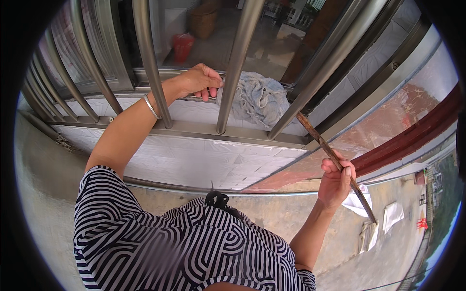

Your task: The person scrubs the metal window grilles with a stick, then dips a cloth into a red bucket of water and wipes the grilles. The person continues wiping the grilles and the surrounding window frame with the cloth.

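My left hand (pixel 204 82) reaches between the metal window bars, its fingertips at the left edge of a crumpled grey-blue cloth (pixel 258 98). Whether those fingers pinch the cloth's edge cannot be told. The cloth lies on the white ledge behind the bars, against the window frame. In my right hand (pixel 335 182), outside the bars, is a thin dark wooden stick (pixel 329 151), held slantwise. The stick's upper end comes near the rightmost bar, beside the cloth's lower right side; its lower end points down over the concrete floor.
Upright steel bars (pixel 238 65) rise from a horizontal rail (pixel 193 130) in front of the sliding window. Indoors, behind the glass, stand a red bucket (pixel 182 47) and a woven basket (pixel 203 20). White sheets or sacks (pixel 393 215) lie on the concrete at the right.
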The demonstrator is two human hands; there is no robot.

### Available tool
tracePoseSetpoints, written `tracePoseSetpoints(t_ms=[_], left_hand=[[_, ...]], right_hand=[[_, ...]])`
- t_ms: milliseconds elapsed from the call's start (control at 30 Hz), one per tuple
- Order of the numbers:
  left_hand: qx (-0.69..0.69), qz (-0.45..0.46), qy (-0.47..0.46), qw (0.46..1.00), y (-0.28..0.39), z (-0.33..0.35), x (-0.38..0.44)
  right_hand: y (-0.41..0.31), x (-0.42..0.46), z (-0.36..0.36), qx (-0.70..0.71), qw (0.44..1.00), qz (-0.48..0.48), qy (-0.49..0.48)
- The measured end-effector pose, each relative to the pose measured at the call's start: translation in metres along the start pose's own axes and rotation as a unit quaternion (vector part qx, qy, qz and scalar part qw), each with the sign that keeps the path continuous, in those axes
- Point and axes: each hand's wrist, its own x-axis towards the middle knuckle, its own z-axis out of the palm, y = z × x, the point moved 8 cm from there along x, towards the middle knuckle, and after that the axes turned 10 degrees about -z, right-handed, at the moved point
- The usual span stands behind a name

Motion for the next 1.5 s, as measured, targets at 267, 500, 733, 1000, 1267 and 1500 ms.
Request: tracePoseSetpoints(t_ms=[267,500,733,1000,1267,1500], left_hand=[[-0.043,-0.006,0.01,0.999,-0.012,-0.002,-0.004],[-0.04,-0.003,0.02,0.999,-0.011,-0.017,-0.014],[-0.073,-0.016,0.06,0.995,-0.029,-0.034,-0.029],[-0.09,0.023,0.161,0.983,-0.034,-0.048,-0.062],[-0.245,0.013,0.26,0.934,-0.088,-0.08,-0.124],[-0.411,0.088,0.284,0.862,-0.102,-0.098,-0.139]], right_hand=[[-0.022,0.0,0.013,0.002,0.989,-0.068,0.131],[-0.018,-0.03,0.045,0.142,0.984,0.063,-0.083],[0.024,-0.008,0.176,-0.292,0.939,-0.058,-0.173],[0.088,-0.008,0.191,-0.152,0.983,0.055,-0.093],[0.143,0.003,0.239,0.029,0.974,0.187,-0.121],[0.178,0.031,0.305,0.087,0.952,0.2,-0.213]])
